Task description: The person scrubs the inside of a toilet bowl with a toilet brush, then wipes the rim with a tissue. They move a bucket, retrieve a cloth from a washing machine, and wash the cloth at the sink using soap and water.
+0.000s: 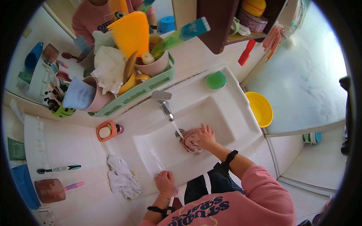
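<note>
A wet, crumpled pink cloth [192,140] lies in the white sink basin [158,147], partly over the metal drain [180,133]. Water runs in a thin stream from the chrome faucet [165,108] onto the cloth's left side. My right hand [207,137] presses on the right side of the cloth, its fingers spread and pointing away from me. On the basin's near left rim rests my left hand [164,182], fingers curled, with no held thing visible; its palm is hidden.
Green soap [215,80] sits at the back right corner. An orange soap dish [106,131] stands left, above a crumpled white cloth [123,178]. A green rack [135,94] with cups and a yellow comb is behind the faucet. A yellow basin [258,109] is at the right.
</note>
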The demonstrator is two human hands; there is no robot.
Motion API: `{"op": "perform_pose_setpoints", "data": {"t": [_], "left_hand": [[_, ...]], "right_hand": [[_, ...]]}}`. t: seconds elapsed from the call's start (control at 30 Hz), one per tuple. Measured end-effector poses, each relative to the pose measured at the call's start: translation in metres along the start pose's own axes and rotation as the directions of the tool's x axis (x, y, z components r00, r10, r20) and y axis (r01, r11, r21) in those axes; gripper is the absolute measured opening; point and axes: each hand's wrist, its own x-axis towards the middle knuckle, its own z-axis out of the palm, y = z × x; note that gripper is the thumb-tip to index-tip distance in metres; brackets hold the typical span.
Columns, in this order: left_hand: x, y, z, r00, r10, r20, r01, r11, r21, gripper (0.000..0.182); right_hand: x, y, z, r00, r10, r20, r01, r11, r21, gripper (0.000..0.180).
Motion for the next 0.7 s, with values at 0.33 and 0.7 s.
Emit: {"op": "perform_pose_setpoints", "data": {"t": [0.33, 0.7], "left_hand": [[-0.001, -0.004, 0.007, 0.998, -0.045, 0.042, 0.045, 0.999, 0.017, 0.017], [-0.011, 0.065, 0.045, 0.986, -0.166, 0.007, 0.158, 0.950, 0.269, 0.028]], "right_hand": [[-0.018, -0.030, 0.001, 0.758, -0.564, 0.327, 0.252, 0.717, 0.650, 0.045], [-0.028, 0.234, -0.124, 0.875, 0.118, -0.469, 0.268, 0.690, 0.672, 0.051]]}}
